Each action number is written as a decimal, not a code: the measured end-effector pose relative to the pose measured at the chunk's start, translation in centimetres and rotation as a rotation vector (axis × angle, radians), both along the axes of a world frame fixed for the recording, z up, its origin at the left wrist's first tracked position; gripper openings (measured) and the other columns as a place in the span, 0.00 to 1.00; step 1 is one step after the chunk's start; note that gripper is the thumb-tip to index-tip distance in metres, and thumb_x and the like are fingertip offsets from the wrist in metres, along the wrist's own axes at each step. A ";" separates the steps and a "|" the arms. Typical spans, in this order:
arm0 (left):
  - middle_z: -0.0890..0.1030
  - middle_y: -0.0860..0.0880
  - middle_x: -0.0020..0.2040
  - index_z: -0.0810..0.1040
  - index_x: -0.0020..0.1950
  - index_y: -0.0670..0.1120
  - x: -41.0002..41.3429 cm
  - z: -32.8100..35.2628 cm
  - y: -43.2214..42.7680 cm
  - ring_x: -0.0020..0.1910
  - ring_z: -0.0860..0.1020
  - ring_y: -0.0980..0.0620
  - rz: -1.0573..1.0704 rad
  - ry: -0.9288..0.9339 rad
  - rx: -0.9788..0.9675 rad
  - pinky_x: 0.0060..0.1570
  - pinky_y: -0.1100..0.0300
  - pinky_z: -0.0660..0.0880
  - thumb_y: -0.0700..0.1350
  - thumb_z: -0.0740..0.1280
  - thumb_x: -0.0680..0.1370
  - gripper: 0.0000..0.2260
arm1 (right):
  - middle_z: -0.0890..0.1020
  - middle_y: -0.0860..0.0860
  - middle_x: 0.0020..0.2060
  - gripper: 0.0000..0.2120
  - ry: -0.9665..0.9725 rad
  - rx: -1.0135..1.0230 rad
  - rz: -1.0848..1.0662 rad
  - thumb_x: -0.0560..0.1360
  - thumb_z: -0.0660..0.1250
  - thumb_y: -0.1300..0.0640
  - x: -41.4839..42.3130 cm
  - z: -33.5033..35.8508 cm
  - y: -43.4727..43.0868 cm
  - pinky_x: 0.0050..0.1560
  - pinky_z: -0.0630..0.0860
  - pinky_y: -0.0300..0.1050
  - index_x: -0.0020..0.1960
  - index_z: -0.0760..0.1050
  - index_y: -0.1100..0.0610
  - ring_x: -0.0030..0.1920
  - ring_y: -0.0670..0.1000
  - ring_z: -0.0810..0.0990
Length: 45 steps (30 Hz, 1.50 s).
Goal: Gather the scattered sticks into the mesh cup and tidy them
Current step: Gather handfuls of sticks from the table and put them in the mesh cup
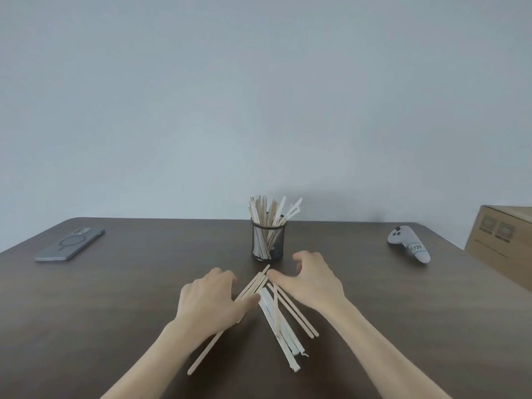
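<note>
The mesh cup (268, 239) stood mid-tabletop toward the far edge, already part-filled. Just before it, both hands flanked the loose sticks (276, 315), apparently to rake them together. The left hand (211, 300) pressed half-curled fingers on several; the right hand (312, 279) hovered spread, gripping nothing.

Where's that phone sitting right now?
In the head view, the phone lies flat at the far left of the table, well left of the mesh cup and apart from both hands.
</note>
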<state>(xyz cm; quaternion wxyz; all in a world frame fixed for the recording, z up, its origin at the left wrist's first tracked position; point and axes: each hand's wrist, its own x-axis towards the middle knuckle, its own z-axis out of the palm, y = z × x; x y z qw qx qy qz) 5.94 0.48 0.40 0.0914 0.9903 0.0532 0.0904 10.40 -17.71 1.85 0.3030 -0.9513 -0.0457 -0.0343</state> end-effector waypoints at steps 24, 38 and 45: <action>0.76 0.42 0.67 0.69 0.70 0.40 1.5 -1.2 -4.1 0.65 0.78 0.43 0.016 0.175 0.332 0.59 0.54 0.74 0.43 0.57 0.84 0.15 | 0.78 0.57 0.65 0.17 0.009 -0.545 0.073 0.80 0.61 0.57 -2.3 -1.3 3.4 0.60 0.71 0.46 0.67 0.72 0.62 0.65 0.57 0.77; 0.75 0.42 0.65 0.70 0.68 0.40 1.8 -1.9 -4.0 0.62 0.80 0.43 -0.013 0.072 0.354 0.53 0.53 0.75 0.37 0.59 0.84 0.12 | 0.78 0.57 0.62 0.17 -0.016 -0.588 0.083 0.77 0.68 0.61 -1.1 0.5 3.4 0.56 0.74 0.48 0.65 0.74 0.59 0.62 0.59 0.79; 0.77 0.43 0.64 0.68 0.65 0.41 2.1 -1.8 -3.7 0.61 0.82 0.42 0.051 0.107 0.158 0.53 0.52 0.75 0.38 0.54 0.84 0.10 | 0.80 0.56 0.60 0.17 -0.121 -0.568 0.008 0.81 0.59 0.50 -1.9 -2.7 3.7 0.54 0.74 0.47 0.63 0.71 0.60 0.60 0.57 0.81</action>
